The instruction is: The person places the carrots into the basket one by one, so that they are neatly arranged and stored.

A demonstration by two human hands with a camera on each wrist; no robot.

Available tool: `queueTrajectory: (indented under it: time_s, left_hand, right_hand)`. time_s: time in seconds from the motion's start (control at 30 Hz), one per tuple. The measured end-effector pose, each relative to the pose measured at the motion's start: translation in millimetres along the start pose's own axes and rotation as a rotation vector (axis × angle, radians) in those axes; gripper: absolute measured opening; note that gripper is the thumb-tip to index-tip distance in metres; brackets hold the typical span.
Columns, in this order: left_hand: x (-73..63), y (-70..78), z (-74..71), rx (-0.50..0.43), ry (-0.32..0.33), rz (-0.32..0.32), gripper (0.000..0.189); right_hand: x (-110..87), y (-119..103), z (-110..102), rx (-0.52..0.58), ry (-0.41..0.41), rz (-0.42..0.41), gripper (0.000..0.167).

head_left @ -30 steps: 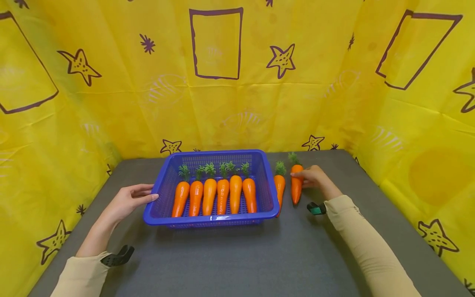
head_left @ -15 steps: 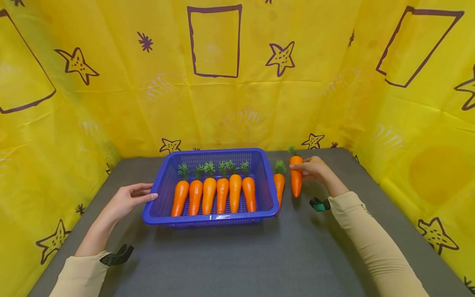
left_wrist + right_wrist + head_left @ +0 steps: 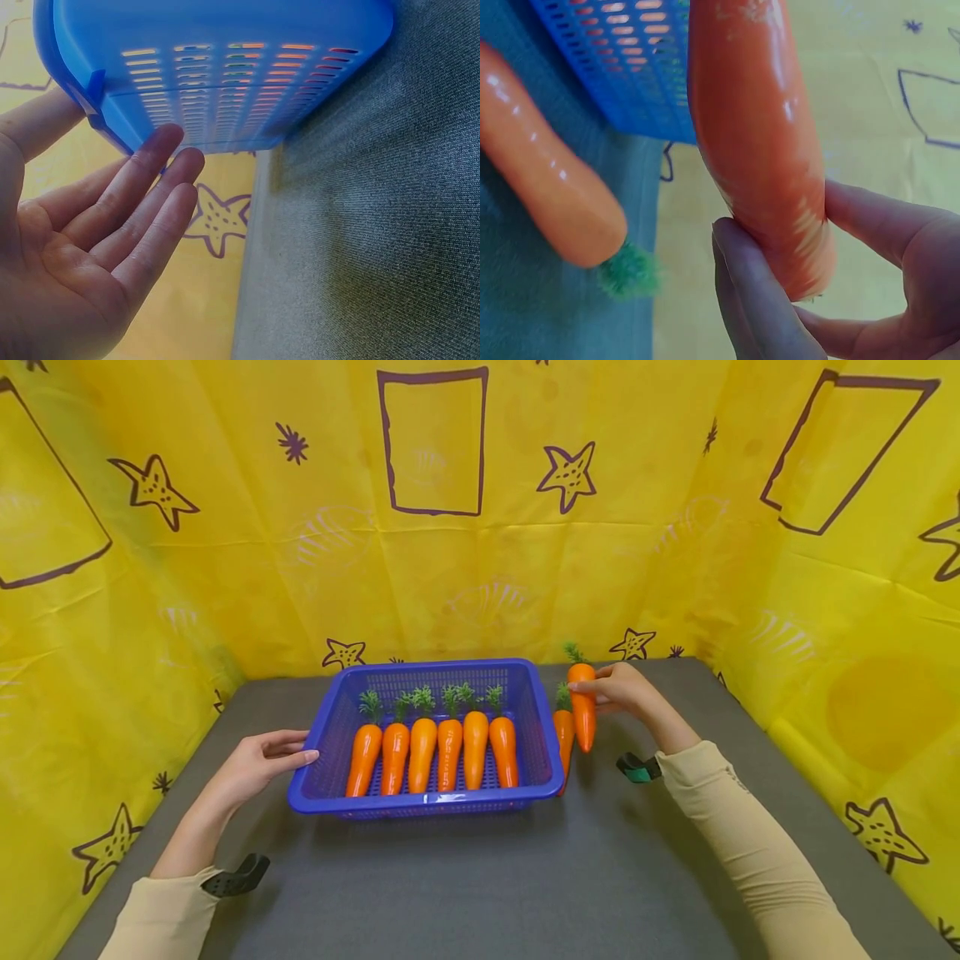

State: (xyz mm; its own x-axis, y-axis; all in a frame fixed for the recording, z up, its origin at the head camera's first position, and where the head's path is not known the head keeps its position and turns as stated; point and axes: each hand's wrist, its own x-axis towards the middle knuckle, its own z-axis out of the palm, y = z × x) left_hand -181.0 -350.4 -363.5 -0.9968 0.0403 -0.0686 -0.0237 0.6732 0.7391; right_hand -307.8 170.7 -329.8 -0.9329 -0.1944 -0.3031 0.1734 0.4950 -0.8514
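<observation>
A blue plastic basket with slotted walls holds several orange toy carrots, side by side with their green tops at the back. At its left rim, my left hand pinches the edge, thumb above and the other fingers fairly straight outside the wall. My right hand grips another carrot near its thick end, raised off the table with the tip down. Behind that one, a loose carrot lies against the basket's right side, partly hidden; its green top shows in the right wrist view.
The dark grey table extends in front of the basket and to both sides. Yellow cloth with drawn stars and frames hangs around the back and sides. Each wrist bears a black band.
My right hand has lifted its carrot off the table and carried it left, toward the loose carrot and the basket. The left hand and basket have stayed put.
</observation>
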Motion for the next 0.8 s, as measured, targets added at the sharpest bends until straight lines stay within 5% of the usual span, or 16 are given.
queueTrajectory:
  time_s: [0.8]
  left_hand:
    - [0.3,-1.2,0.3,0.005,0.003,0.005,0.067]
  right_hand:
    - [2.3,-50,37,0.003,-0.096,-0.053,0.073]
